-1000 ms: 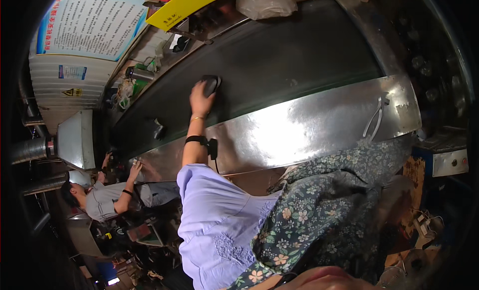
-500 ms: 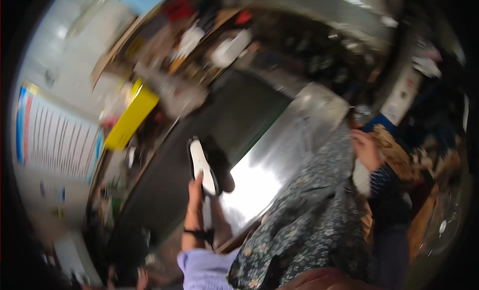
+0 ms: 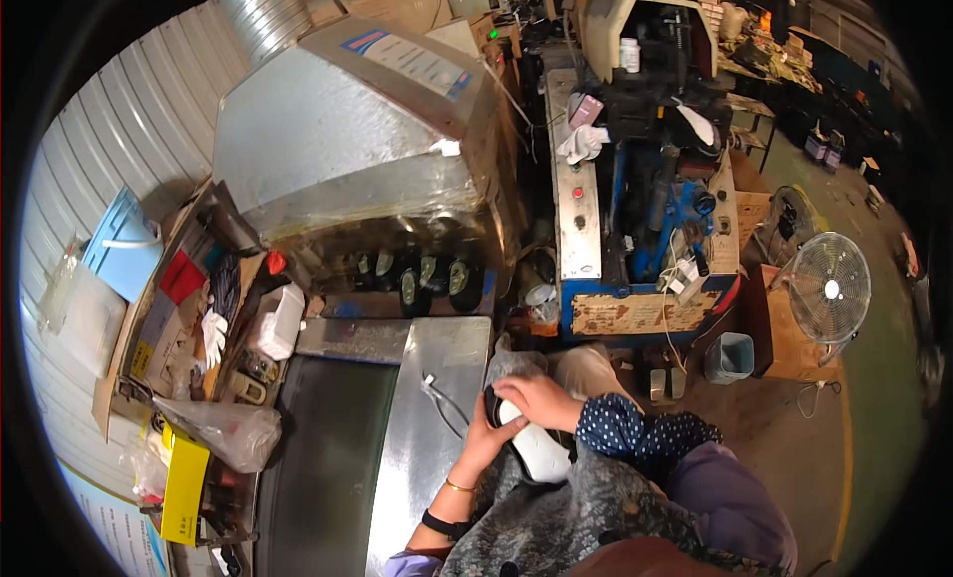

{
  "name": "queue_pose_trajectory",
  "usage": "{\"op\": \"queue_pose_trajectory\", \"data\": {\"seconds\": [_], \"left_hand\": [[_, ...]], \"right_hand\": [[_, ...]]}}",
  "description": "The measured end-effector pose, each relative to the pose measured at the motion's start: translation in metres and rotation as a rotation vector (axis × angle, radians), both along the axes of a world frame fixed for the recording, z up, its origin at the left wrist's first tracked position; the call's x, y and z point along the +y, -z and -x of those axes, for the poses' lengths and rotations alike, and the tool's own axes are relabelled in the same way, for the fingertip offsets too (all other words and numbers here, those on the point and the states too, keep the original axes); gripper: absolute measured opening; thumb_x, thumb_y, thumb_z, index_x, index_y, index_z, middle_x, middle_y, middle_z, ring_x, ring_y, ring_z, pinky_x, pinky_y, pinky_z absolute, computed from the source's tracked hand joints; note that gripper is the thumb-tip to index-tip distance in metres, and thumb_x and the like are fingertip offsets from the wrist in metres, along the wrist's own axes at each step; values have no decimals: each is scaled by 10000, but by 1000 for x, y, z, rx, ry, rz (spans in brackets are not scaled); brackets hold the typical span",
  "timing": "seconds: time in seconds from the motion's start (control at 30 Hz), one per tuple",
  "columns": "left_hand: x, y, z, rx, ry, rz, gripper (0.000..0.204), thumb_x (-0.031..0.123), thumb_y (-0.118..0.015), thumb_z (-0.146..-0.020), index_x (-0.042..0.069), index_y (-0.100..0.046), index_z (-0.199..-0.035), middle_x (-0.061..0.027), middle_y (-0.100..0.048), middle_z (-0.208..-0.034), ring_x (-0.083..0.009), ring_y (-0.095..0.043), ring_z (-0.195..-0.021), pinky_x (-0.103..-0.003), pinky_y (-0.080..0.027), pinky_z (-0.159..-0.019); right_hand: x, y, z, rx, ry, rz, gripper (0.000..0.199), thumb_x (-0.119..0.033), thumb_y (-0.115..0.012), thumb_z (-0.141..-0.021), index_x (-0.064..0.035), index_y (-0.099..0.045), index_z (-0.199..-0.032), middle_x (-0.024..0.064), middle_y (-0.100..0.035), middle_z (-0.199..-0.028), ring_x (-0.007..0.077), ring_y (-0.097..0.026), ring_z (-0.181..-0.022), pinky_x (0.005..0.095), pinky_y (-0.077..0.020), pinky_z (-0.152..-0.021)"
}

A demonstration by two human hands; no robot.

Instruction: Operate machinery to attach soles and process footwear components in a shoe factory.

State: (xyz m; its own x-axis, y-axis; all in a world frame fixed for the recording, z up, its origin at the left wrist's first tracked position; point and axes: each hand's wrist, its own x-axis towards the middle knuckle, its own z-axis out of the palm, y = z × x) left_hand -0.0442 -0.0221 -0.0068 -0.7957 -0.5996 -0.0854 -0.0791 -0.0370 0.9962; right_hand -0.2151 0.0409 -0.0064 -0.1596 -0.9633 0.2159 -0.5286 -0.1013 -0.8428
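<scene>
A shoe sole (image 3: pixel 543 456) with a white upper face and a dark rim lies tilted in front of my apron. My left hand (image 3: pixel 482 446) grips its left edge, fingers closed around it. Over its far end, my right hand (image 3: pixel 541 402) presses with bent fingers; the fingertips and that end of the sole partly hide each other. The sole's near end reaches the floral apron (image 3: pixel 586 512). Just left of my hands is a shiny metal tabletop (image 3: pixel 422 369) with a dark cord (image 3: pixel 447 408) that has a pale end.
A dark conveyor belt (image 3: pixel 328 428) runs left of the tabletop toward a metal hood (image 3: pixel 347 150), with several dark shoes (image 3: pixel 409 287) beneath it. A cluttered shelf (image 3: pixel 184 309) holds gloves and a yellow box (image 3: pixel 186 488). Ahead right stand a blue machine (image 3: pixel 655 220), a bucket (image 3: pixel 730 359) and a fan (image 3: pixel 831 284).
My view has turned to the right. The sole in my left hand has come from over the belt to before my apron. My right hand has moved in from the right side onto it.
</scene>
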Motion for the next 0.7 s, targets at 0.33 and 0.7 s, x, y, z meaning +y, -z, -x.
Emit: {"op": "queue_pose_trajectory", "data": {"seconds": [0.33,0.7], "left_hand": [[2,53,24,-36,-366,710,786,129,-819,-747,-27,-413,-1402,-275,-367,-1497,-348,-400,-1383,-398,-352,-1122],[-41,50,47,-185,-291,410,674,141,-816,-779,-31,-480,-1337,-194,-619,-1246,-248,-602,-1134,-350,-489,-978]], "right_hand": [[3,13,20,-5,-23,43,297,-212,-554,-985,-53,-621,-1226,241,-685,-876,392,-685,-803,434,-542,-685],[48,76,23,-292,280,-113,291,-178,-583,-978,34,-631,-1171,225,-680,-1122,309,-662,-1065,375,-512,-899]]}}
